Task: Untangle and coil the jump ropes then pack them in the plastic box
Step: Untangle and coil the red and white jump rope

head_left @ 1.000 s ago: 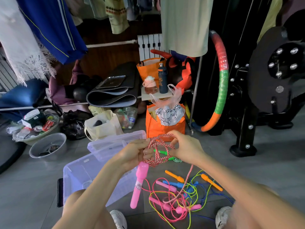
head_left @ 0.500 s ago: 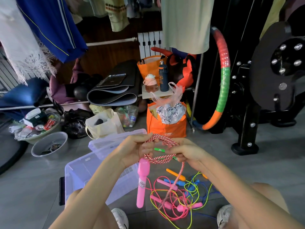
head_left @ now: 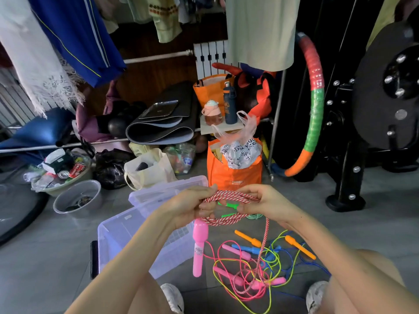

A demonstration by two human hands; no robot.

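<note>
clear plastic box (head_left: 118, 241), orange bag (head_left: 233, 177) holding printed cloth (head_left: 238, 152), striped rope (head_left: 229, 197) gripped

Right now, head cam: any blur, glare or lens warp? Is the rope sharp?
Head view: wide-angle bowing toward the edges; rope, left hand and right hand sharp, no motion blur; floor evenly lit, no glare; machine nearly black, detail lost.
</note>
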